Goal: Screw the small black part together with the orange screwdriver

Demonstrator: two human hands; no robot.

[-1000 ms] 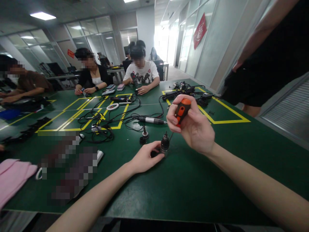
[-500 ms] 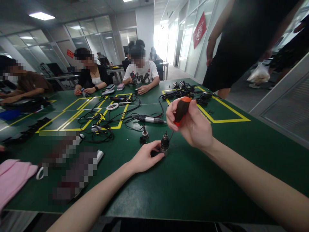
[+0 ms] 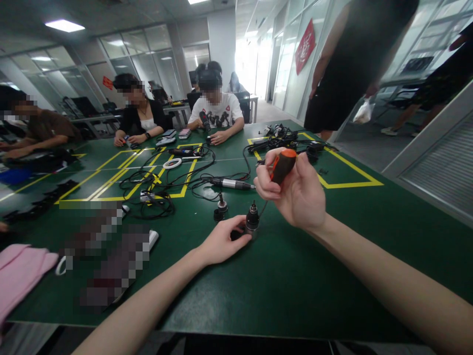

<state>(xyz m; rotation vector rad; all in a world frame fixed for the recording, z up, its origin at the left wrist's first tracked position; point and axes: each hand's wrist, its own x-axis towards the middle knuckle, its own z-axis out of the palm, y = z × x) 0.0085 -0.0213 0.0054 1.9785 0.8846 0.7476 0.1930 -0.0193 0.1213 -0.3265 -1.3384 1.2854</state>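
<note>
My left hand (image 3: pixel 226 240) is closed around the lower metal end of an upright, black-and-silver part shaped like a drill chuck (image 3: pixel 253 217), standing on the green table. In my right hand (image 3: pixel 295 192), up and to the right of it, is a screwdriver (image 3: pixel 284 165) with a black and orange handle. Its thin shaft slants down towards the far right side of the chuck-like part; where the tip ends is hidden. Just behind my left hand stand a small metal-and-black piece with a stem (image 3: pixel 221 203) and a short black piece (image 3: pixel 218 215).
A silver-and-black corded electric screwdriver (image 3: pixel 231 184) lies beyond. Tangled black cables (image 3: pixel 158 204) and a white ring (image 3: pixel 172 163) are to the left, a cable heap (image 3: pixel 277 140) at the back. Two blurred-out objects and a pink cloth (image 3: pixel 22 276) lie left. Several people sit around; one stands at right.
The screwdriver handle has turned and tilted a little to the right with my right hand's fingers. My left hand and the chuck-like part stay put. The standing person has moved farther off.
</note>
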